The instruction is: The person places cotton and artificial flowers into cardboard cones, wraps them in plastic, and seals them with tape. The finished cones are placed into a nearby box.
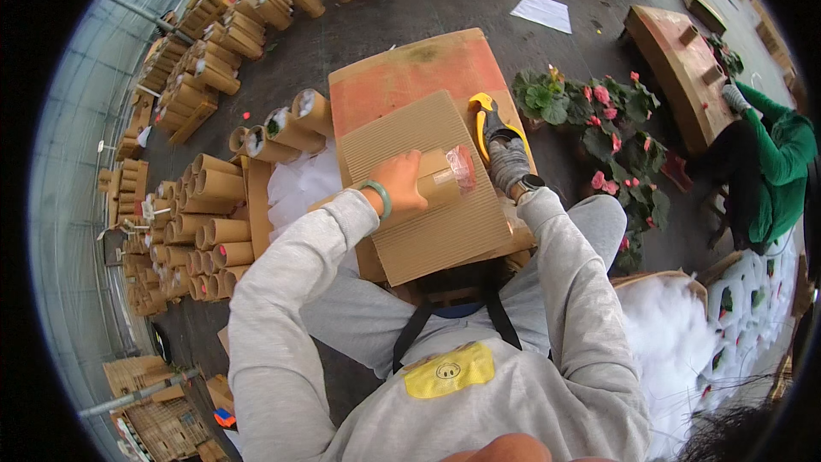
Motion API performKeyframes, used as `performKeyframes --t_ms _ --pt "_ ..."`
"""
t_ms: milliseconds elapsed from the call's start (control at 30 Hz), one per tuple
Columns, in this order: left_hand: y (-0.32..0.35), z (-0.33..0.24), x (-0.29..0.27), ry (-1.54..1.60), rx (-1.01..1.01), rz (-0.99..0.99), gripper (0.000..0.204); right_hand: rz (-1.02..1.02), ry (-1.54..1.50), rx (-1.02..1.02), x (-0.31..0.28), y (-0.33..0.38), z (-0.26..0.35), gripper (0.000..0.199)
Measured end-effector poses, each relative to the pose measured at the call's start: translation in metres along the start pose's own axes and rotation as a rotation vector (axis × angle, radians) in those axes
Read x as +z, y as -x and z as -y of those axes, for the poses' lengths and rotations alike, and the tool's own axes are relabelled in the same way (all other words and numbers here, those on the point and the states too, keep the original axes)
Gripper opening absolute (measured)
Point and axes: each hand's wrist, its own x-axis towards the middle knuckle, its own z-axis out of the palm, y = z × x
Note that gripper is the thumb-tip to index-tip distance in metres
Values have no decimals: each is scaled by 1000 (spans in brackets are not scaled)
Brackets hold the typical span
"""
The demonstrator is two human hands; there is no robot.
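My bare left hand (400, 181), with a green bangle at its wrist, grips a brown cardboard tube (440, 184). The tube lies on a corrugated cardboard sheet (402, 141), and clear plastic with a reddish tint (463, 165) sticks out of its far-right end. My right hand (509, 162), in a grey glove with a watch at the wrist, is closed around a yellow and black hand tool (483, 111). The tool rests over the sheet's right side; I cannot make out its exact kind. Beneath lies a reddish, worn board (428, 56).
Several open cardboard tubes (295, 124) stand to the left, beside white sheeting (304, 184). Potted pink-flowering plants (611, 137) stand at the right. White fluffy material (663, 334) fills a box at lower right. A person in green (778, 162) works at another table (671, 73).
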Motion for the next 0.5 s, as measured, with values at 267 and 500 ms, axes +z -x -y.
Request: performKeyframes --t_ms 267,500 --pt "17 2 27 -72 31 -166 74 373 -1724 83 -146 2 16 31" --pt "16 8 27 -1 46 -197 68 406 -1660 321 -145 139 84 44"
